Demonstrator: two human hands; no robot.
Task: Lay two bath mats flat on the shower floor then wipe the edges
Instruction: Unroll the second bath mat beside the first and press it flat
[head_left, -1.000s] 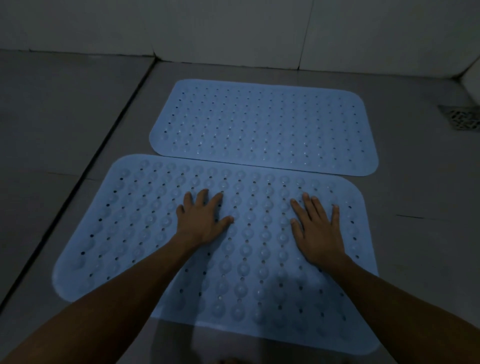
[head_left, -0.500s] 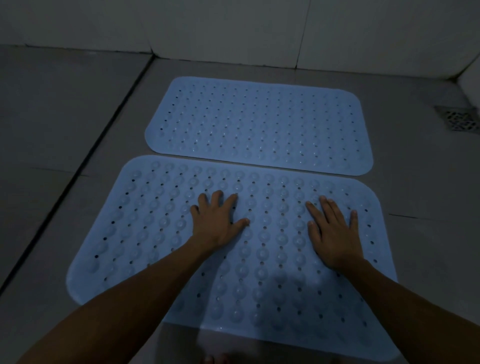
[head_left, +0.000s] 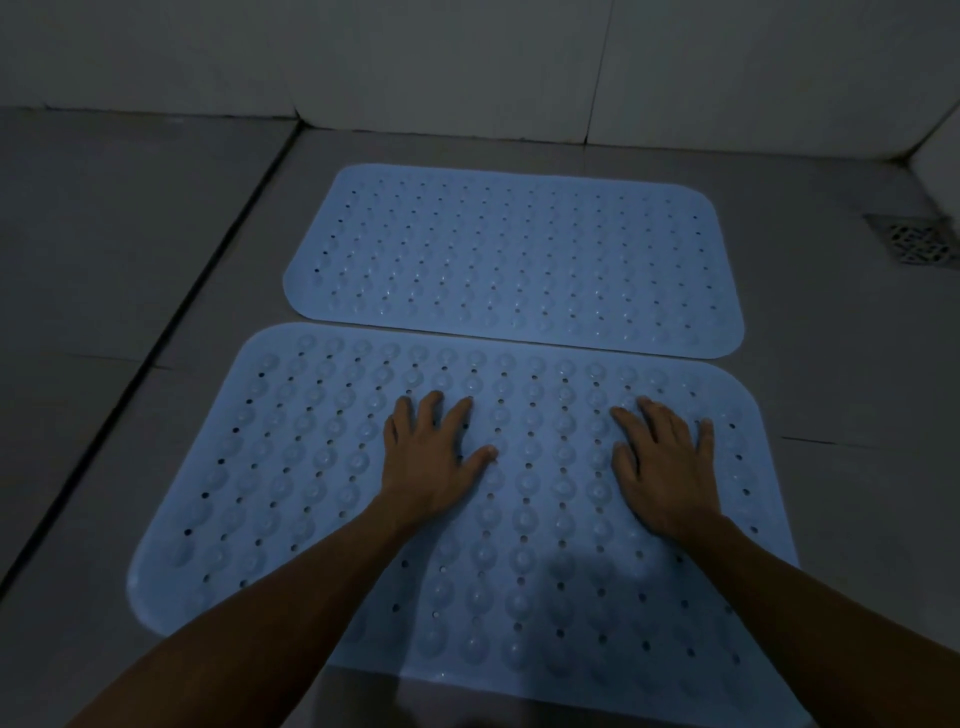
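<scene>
- Near bath mat (head_left: 291, 493) lies flat on the shower floor (head_left: 104, 291), its far edge just beside the far bath mat (head_left: 514, 260).
- Left hand (head_left: 428, 460) and right hand (head_left: 662, 475) press it, fingers straight.
- Floor drain (head_left: 917, 241) sits near the right wall.

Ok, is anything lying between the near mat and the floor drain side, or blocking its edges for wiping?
Nothing visible does. The near mat lies flat under the left hand and right hand, both pressing palm-down. Its far edge runs close beside the far mat. The floor drain sits clear to the right.
</scene>
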